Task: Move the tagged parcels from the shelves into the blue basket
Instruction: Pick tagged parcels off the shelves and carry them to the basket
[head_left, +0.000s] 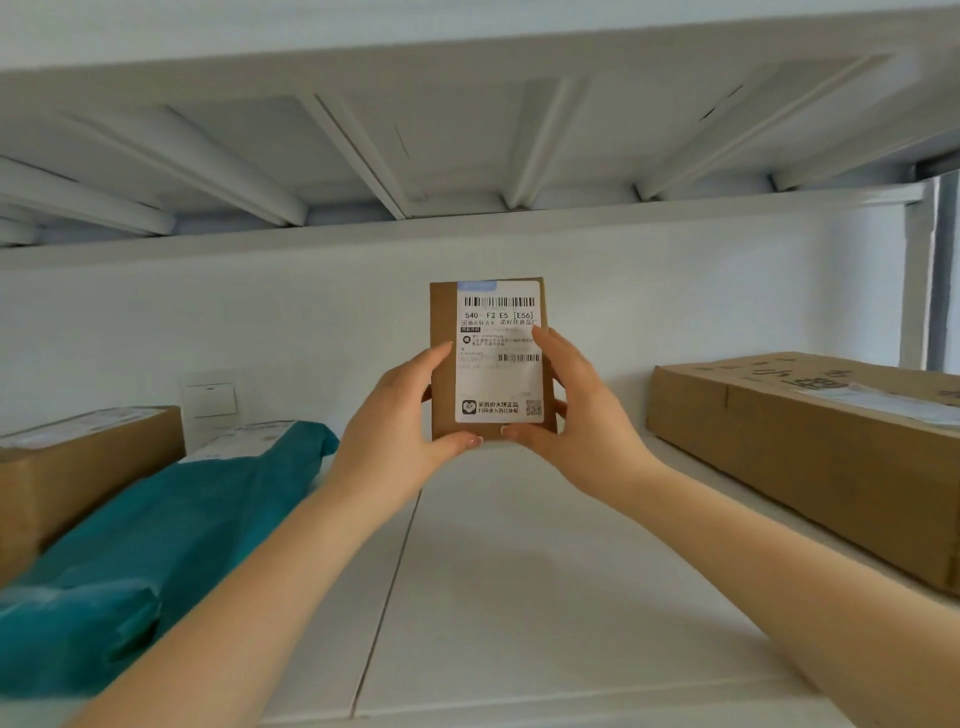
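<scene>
Matt brown cardboard on the small parcel, with a smooth white paper label printed in black. Same dull cardboard on the long box at right and the box at left. Teal plastic mailer, slightly glossy, wrinkled. White painted shelf, smooth, matt, looks like metal

Two bare arms reach up from the bottom corners and meet in the middle of the frame. The left hand and the right hand face each other, fingers curled, thumbs low, gripping one small box between them.
</scene>
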